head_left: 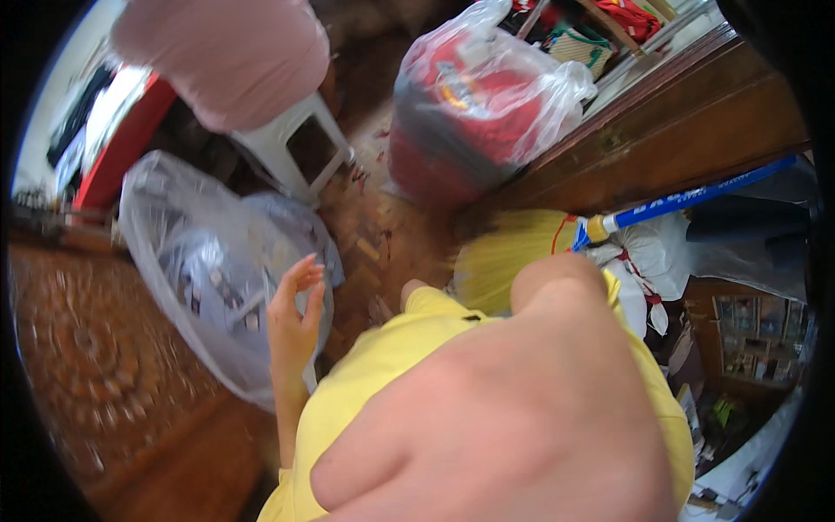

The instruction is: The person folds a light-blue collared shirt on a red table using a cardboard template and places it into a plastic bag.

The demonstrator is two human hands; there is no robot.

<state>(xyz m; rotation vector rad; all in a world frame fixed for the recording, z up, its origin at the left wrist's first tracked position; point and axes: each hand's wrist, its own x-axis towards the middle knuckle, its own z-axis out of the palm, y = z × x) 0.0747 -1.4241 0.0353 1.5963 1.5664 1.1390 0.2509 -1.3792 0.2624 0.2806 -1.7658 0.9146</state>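
Note:
My left hand [300, 294] is raised beside a large clear plastic bag [146, 204]. Its thumb stands apart from the loosely bent fingers, and nothing shows in them. Pale bluish items lie inside the bag. My right arm is bent up toward the camera, so my right hand [504, 418] looms very large and blurred in front of my yellow shirt [378, 348]. The fingers of that hand are hidden. Beyond the right elbow is a broom with yellow bristles [504, 257] and a blue handle [696, 196]; neither hand touches it.
A person in pink [230, 61] sits on a white plastic stool [296, 143]. Another clear bag [474, 113] with red and dark contents stands ahead. Scraps [365, 248] litter the parquet floor. Carved wood [96, 339] is at left, a wooden panel [644, 130] and white bags [657, 257] at right.

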